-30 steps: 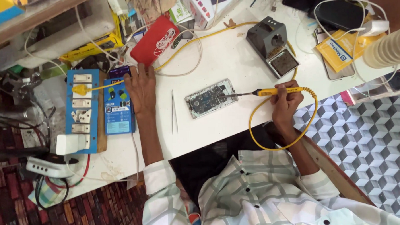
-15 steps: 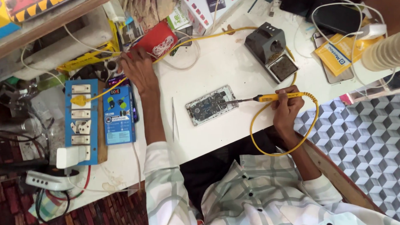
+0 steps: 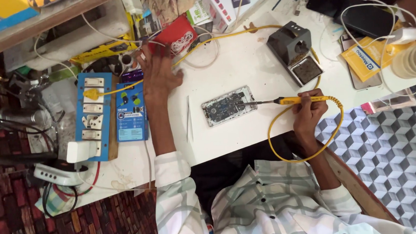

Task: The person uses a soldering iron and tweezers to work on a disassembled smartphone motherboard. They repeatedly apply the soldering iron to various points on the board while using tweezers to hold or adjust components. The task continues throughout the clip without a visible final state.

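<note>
An opened phone with its circuit board showing [image 3: 229, 105] lies in the middle of the white bench [image 3: 243, 65]. My right hand [image 3: 309, 112] grips a yellow-handled soldering iron [image 3: 290, 100] whose tip rests on the board's right part. My left hand [image 3: 157, 72] is stretched to the far left with fingers spread, touching small items by a red pouch [image 3: 177, 35]. Thin tweezers [image 3: 188, 118] lie on the bench left of the phone.
A grey soldering-iron stand [image 3: 294, 51] sits behind the phone. A blue switchboard [image 3: 93, 114] and a blue package [image 3: 131, 112] lie at the left. Cables, boxes, a dark phone [image 3: 366, 17] and a yellow packet [image 3: 367, 58] crowd the back.
My left hand has moved from beside the blue package up toward the red pouch. The soldering iron stays at the board.
</note>
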